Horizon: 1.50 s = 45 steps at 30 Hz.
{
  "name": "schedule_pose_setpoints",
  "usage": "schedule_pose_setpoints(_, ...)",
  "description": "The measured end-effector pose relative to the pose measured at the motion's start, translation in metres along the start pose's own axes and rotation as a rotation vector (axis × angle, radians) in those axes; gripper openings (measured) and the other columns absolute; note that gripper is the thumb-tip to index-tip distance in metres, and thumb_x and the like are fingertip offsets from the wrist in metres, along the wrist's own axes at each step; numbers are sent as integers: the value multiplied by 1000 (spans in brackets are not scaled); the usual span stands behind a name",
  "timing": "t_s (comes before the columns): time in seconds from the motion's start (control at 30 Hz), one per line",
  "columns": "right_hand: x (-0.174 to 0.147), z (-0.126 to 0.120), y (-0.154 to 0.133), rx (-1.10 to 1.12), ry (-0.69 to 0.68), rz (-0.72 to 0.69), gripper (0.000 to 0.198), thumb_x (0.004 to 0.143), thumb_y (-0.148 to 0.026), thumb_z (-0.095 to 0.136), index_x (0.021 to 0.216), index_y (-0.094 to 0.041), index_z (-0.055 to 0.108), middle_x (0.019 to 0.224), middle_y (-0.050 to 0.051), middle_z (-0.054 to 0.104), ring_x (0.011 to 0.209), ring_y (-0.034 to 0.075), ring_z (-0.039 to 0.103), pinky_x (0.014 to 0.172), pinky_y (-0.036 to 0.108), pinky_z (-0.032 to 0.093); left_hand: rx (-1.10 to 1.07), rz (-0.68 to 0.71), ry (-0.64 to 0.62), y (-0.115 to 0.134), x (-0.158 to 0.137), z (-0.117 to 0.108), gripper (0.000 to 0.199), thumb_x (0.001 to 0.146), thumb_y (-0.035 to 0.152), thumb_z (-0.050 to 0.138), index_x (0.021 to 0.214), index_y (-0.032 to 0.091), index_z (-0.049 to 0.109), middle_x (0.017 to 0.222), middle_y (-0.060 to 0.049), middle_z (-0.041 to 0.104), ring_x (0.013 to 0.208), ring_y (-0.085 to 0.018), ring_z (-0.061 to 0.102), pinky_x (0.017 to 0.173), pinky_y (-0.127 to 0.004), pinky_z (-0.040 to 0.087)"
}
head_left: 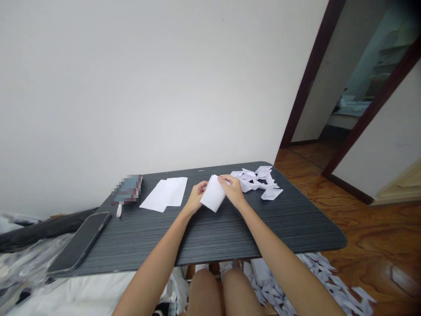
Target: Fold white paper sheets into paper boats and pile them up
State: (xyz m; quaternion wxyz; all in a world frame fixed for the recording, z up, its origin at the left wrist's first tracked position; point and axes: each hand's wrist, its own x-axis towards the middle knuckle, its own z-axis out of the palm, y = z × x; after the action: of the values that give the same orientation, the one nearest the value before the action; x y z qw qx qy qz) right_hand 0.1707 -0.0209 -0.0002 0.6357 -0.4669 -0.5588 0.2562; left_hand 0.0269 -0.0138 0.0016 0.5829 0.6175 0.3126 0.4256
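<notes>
A small sheet of white paper (213, 195), which looks folded over, is held up above the dark table between both hands. My left hand (197, 195) grips its left edge, fingers closed around it. At the upper right corner my right hand (233, 188) pinches the same paper between thumb and fingers. Just right of that hand lies a loose pile of folded white paper pieces (250, 179). Flat white sheets (167, 193) rest on the table to the left of my left hand, overlapping each other.
A phone (80, 241) lies at the table's (138, 245) left edge, with a blurred-out booklet or pouch (128, 189) behind it. Many folded papers (329, 276) cover the floor below at right. A white wall (171, 87) stands behind; a doorway opens on the right.
</notes>
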Motion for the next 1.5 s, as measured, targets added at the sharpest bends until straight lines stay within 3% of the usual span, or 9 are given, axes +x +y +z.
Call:
schedule_pose_setpoints(0.1,-1,-1,-1,-42,-44,30,22,69,-32,52,64,-13,61,66,5,61,66,17,55,62,28,42,-10,0,-19,-1,-1,2,38,59,37,63,85,11,55,59,1,54,49,-8,44,47,-19,30)
schedule_pose_setpoints(0.23,-3,-2,-5,-74,-54,-46,20,69,-31,52,63,-13,60,67,4,60,67,17,55,63,27,41,41,-17,38,0,1,0,31,67,41,55,75,11,56,59,1,51,49,-7,42,46,-19,28)
schedule_pose_setpoints(0.33,-5,-1,-9,-95,-82,-129,18,71,-28,50,63,-14,59,68,4,59,68,16,54,65,26,41,98,-25,71,3,1,0,37,72,47,45,66,11,53,54,1,45,46,-7,37,44,-21,26)
schedule_pose_setpoints(0.57,-8,-1,-15,-145,-117,-277,16,74,-22,47,63,-16,56,68,3,58,69,15,53,68,27,41,329,129,26,10,-2,2,32,76,42,43,64,13,46,57,3,40,51,-7,35,46,-20,27)
schedule_pose_setpoints(0.83,-10,-1,-15,-145,-122,-295,16,75,-21,46,63,-16,57,68,4,58,69,14,54,68,27,42,452,162,26,9,-3,0,34,77,42,40,60,13,45,56,2,39,52,-8,33,46,-20,26)
schedule_pose_setpoints(1.5,-10,-3,-18,-151,-161,-231,17,73,-25,48,61,-17,58,68,3,59,68,15,53,68,27,41,509,140,-15,7,-5,-1,36,78,43,37,57,14,43,51,2,37,48,-7,32,43,-20,22)
